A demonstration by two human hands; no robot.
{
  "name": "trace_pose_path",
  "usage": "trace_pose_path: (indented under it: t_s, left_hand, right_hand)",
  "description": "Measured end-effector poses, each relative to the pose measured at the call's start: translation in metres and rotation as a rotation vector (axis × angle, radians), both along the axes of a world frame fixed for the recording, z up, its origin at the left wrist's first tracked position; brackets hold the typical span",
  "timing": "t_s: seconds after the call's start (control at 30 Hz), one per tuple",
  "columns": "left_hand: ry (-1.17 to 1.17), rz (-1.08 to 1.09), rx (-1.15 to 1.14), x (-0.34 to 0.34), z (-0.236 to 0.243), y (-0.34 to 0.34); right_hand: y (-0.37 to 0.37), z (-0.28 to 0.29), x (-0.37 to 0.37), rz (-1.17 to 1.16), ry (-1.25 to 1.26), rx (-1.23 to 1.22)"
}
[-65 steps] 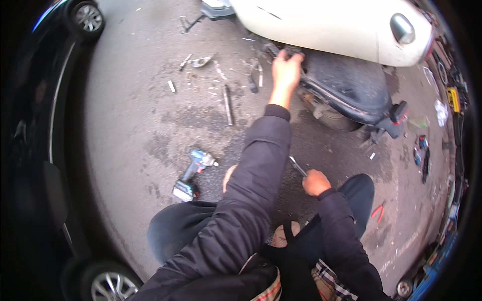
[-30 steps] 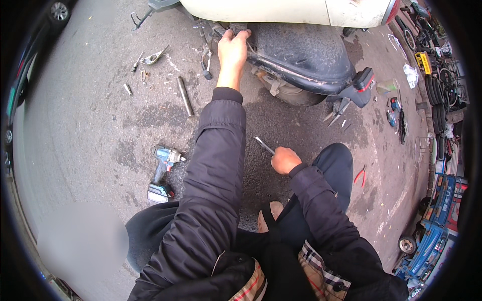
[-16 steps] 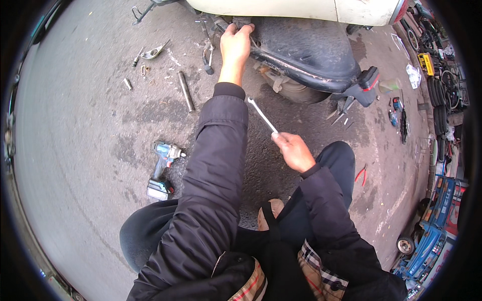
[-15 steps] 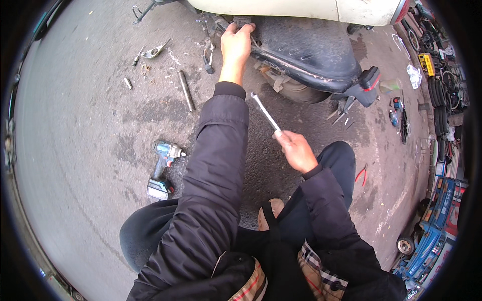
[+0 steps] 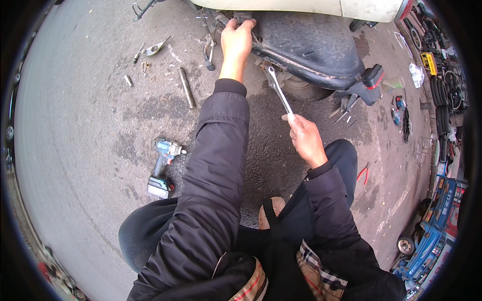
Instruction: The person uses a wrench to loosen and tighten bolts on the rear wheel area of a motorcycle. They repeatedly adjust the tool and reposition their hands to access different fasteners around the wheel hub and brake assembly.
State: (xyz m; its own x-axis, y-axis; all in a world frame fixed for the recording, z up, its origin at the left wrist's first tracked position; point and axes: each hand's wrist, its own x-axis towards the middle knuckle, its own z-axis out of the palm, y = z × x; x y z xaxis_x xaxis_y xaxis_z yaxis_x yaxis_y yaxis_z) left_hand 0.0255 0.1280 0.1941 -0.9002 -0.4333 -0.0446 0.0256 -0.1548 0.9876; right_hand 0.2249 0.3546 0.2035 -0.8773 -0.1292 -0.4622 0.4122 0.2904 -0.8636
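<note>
Wrench (image 5: pixel 279 90) sits clenched by its lower end in my right hand (image 5: pixel 305 138), head just below the scooter (image 5: pixel 311 45) underside, so I judge I should seat it squarely while my left hand (image 5: pixel 237 42) grips the lower frame edge steady.

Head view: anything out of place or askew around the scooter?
Nothing damaged or spilled shows. Loose items lie scattered on the pavement: a metal rod, small parts, a cordless driver on its side, red pliers. The right hand holds a wrench; the left hand grips the scooter's underside.
</note>
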Motion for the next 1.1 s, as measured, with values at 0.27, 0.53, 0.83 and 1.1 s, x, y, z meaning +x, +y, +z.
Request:
trace_pose_path:
  t_s: [0.27,0.53,0.83,1.1]
  left_hand:
    - [0.016,0.028,-0.001,0.002,-0.002,0.002]
    - [0.093,0.031,0.011,-0.001,-0.006,0.000]
    - [0.011,-0.041,-0.035,0.019,0.012,0.000]
    - [-0.038,0.024,-0.123,0.017,0.008,0.001]
  right_hand:
    - [-0.001,0.026,-0.013,-0.044,-0.246,-0.347]
    - [-0.007,0.024,-0.010,-0.192,-0.543,-1.347]
    - [-0.012,0.030,-0.009,-0.360,-0.650,-1.451]
    - [-0.015,0.039,-0.011,-0.473,-0.659,-1.426]
